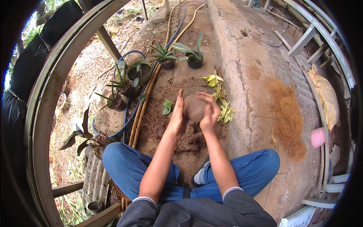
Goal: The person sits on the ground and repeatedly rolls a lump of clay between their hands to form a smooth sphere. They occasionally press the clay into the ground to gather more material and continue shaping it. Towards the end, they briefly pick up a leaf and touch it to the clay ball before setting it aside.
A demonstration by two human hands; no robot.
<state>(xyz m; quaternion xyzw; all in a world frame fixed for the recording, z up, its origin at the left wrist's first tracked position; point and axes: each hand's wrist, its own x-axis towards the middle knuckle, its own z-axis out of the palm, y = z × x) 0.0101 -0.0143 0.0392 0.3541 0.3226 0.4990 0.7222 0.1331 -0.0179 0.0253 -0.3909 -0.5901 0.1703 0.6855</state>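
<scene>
A round, smooth ball of brown soil or clay (194,108) sits between my two palms, above the ground in front of my crossed legs. My left hand (177,112) is flat along its left side with the fingers pointing away from me. My right hand (210,110) curves around its right side, the fingers bent over the top. Under my hands lies a heap of loose dark soil and fibre (190,139). A small cutting with green leaves (167,107) lies to the left of my left hand. Variegated yellow-green leaves (226,111) lie just right of my right hand.
Potted plants stand ahead, including an aloe-like plant (164,55) and a broad-leaved one (195,61). Yellow hoses (141,113) and a blue hose (114,133) run along the left. Orange-brown fibre (287,119) lies on the concrete at right, near a pink pot (318,137) and a yellowish sack (324,96).
</scene>
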